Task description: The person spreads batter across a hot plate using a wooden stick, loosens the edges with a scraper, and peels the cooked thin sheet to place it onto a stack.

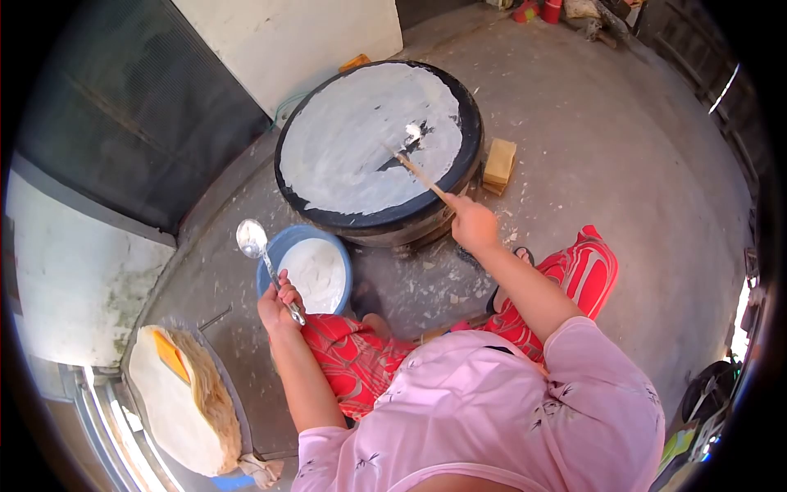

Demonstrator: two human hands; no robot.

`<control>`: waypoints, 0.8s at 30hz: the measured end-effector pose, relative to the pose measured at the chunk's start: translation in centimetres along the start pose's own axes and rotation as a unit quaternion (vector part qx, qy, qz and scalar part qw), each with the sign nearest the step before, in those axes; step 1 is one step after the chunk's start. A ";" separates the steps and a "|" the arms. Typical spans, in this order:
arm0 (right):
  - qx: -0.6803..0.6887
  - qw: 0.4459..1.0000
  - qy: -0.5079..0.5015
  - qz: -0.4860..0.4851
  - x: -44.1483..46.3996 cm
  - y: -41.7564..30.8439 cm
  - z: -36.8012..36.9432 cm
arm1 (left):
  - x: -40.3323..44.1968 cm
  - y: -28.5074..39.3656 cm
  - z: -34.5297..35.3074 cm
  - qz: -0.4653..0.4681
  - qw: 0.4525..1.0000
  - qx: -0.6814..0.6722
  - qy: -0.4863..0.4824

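Observation:
My left hand [279,303] is closed around the handle of a large metal spoon [252,239], its bowl coated with white batter. Beneath and beside that hand stands a blue basin [345,261] holding white batter [313,275]. In my right hand [474,225] is a wooden stick [423,177], reaching over the big round black griddle [469,123]. A thin white layer of batter [352,131] covers most of the griddle. Near the stick's far end, a thicker white dab [413,131] lies beside a dark uncovered patch.
Left of me lies a stack of thin round pancakes [176,410] with a yellow piece [170,357] on it. A yellowish block [499,161] sits right of the griddle. A white wall [303,41] and a dark screen [123,107] stand behind. Red containers [551,11] are at the far end.

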State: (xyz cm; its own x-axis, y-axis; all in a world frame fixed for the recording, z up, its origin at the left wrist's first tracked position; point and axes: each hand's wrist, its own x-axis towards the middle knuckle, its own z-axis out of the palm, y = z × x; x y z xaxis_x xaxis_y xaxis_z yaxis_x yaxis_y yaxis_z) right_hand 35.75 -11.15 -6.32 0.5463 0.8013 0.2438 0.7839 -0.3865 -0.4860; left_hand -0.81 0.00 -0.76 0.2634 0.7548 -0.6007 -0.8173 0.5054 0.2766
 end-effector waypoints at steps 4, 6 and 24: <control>-0.085 0.995 0.056 -0.012 1.6 3.3 0.0 | -0.2 -0.3 0.2 0.001 1.000 -0.005 0.006; -0.060 0.997 0.040 0.026 1.6 3.5 -0.9 | -0.2 -0.2 0.1 -0.004 1.000 0.013 0.000; 0.167 0.974 -0.099 0.118 2.5 5.7 -1.9 | -0.2 -0.2 0.0 0.000 1.000 -0.006 -0.007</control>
State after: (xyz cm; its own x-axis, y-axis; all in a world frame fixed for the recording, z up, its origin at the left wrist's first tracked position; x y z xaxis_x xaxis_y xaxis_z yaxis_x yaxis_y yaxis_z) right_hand 42.15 -12.19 -6.85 0.6068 0.7927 -0.0584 0.4851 -0.4276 -0.7628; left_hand -0.67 -0.21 -0.69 0.2703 0.7600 -0.5910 -0.8231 0.5008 0.2676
